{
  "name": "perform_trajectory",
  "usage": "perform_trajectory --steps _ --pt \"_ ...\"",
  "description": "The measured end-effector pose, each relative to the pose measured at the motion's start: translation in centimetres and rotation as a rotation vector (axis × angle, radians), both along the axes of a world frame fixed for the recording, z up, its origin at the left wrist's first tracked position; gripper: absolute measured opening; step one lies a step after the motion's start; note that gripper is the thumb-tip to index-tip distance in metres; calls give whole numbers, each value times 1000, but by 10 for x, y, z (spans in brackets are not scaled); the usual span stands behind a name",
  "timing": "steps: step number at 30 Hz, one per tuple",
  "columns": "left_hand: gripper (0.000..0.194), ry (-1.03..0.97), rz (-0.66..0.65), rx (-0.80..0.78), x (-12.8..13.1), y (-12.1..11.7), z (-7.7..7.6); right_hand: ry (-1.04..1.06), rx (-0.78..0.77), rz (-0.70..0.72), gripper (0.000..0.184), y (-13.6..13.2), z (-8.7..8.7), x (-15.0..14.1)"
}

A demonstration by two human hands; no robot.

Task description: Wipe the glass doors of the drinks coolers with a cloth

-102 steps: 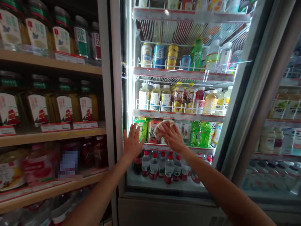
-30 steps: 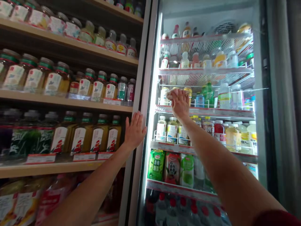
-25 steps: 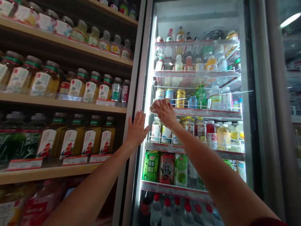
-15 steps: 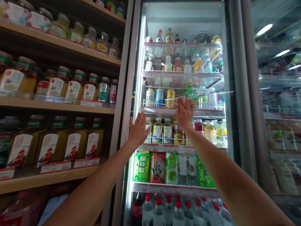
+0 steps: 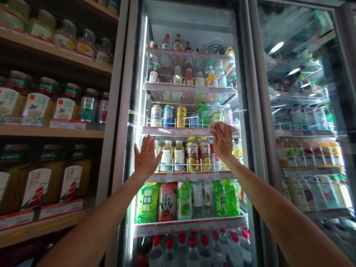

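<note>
In the head view, my left hand [image 5: 146, 157] lies flat with its fingers spread, against the left part of a lit drinks fridge's glass door [image 5: 178, 22]. A pale, crumpled cloth [image 5: 215, 127] is pressed to the glass under my right hand [image 5: 223, 141], whose fingers bend over it. Part of the cloth hides beneath the palm. Through the glass, just behind the right hand, runs a shelf edge [image 5: 178, 131] with cans and bottles above it. Tea bottles [image 5: 191, 154] stand on the shelf below, between the two hands.
Wooden shelves [image 5: 50, 130] with several jars and bottles stand on the left. A metal door frame [image 5: 257, 96] separates this fridge from another glass-fronted fridge [image 5: 311, 170] on the right. Red-capped bottles [image 5: 192, 252] fill the lowest visible shelf.
The camera view has turned to the right, so the fridge appears further left. Relative to the shelves, my right hand with the cloth has moved right and slightly down across the glass.
</note>
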State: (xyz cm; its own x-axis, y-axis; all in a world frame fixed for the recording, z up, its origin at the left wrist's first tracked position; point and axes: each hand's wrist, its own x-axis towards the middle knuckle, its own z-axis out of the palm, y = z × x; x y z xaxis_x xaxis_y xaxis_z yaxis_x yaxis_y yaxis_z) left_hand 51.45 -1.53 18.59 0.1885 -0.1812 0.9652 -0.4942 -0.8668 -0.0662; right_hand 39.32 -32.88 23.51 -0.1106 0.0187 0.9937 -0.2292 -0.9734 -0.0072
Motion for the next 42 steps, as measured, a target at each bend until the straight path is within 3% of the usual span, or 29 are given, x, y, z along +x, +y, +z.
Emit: perform_trajectory --steps 2,6,8,12,15,20,22,25,27,28,32,34,38,40,42 --pt "60 -2 -10 -1 0 -1 0 47 -34 5 42 -9 -6 -4" --pt "62 5 -9 -14 0 -5 -1 -194 222 -5 48 -38 1 -18" --pt "62 10 -13 -38 0 -7 -2 -180 226 -6 48 -33 5 -15" --pt "63 2 -47 -54 -1 -10 -3 72 -36 14 44 12 -3 3" --pt "64 -6 -59 -44 0 -9 -3 232 -225 45 44 22 -13 2" --pt "65 5 -65 -35 2 -9 -4 -146 174 48 46 9 -13 -1" --pt "65 8 -60 -44 1 -10 -5 -37 63 65 47 32 -23 10" --pt "65 16 -43 -27 1 -9 -11 297 -337 112 48 76 -44 25" --pt "65 25 -33 3 0 -7 -16 388 -456 129 48 87 -50 27" --pt "65 28 -31 19 0 -6 -18 352 -414 128 48 85 -49 26" --pt "65 41 -43 40 -4 -4 -26 -18 23 90 50 60 -35 20" --pt "65 55 -42 26 -7 -6 -29 0 -4 95 50 62 -38 21" --pt "66 70 -30 53 -14 -9 -39 387 -407 130 49 71 -60 19" --pt "66 69 -34 82 -15 -10 -44 336 -312 109 48 60 -63 14" --pt "67 61 -43 88 -14 -11 -49 124 -47 73 48 44 -61 10"
